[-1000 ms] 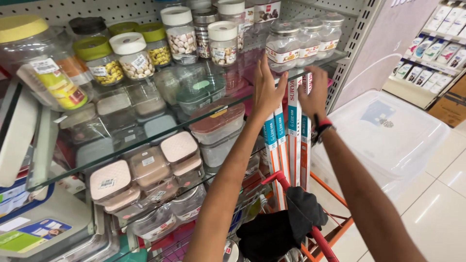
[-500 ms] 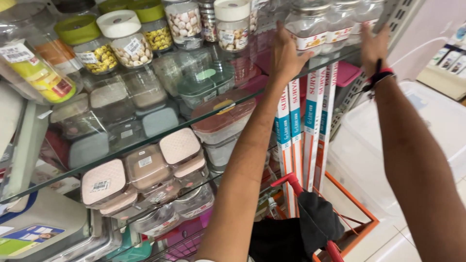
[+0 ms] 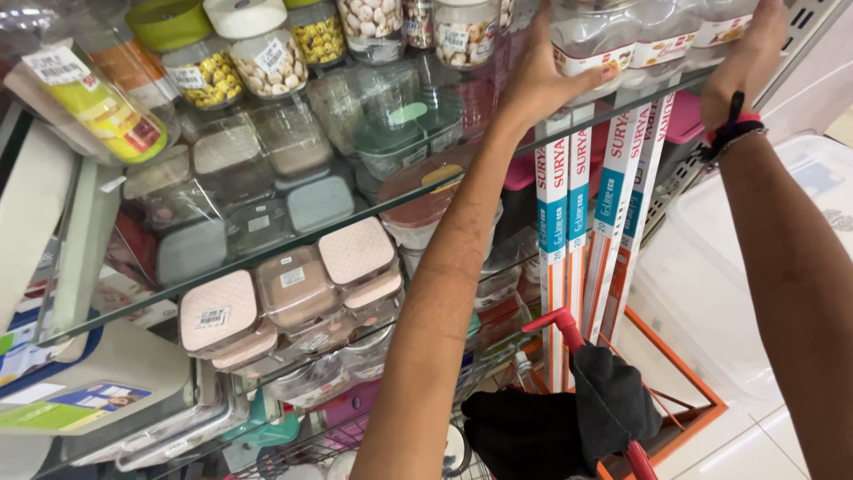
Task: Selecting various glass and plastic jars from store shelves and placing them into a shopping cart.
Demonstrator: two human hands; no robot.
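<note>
A set of clear plastic jars with red-and-white labels stands at the right end of the top glass shelf. My left hand presses against the set's left side, fingers wrapped round the nearest jar. My right hand grips its right end; that wrist wears a black and red band. Both arms reach up from below. The jars' tops are cut off by the frame's upper edge.
Patterned jars with green and white lids fill the shelf to the left. Pink-lidded boxes sit on the shelf below. Long narrow boxes stand upright under the jars. A red-handled cart carries a black cloth. At the right are large white bins.
Both hands have risen to the clear jars. My right hand swung out from beside the left to the set's right end, and the view has drawn closer to the shelf.
</note>
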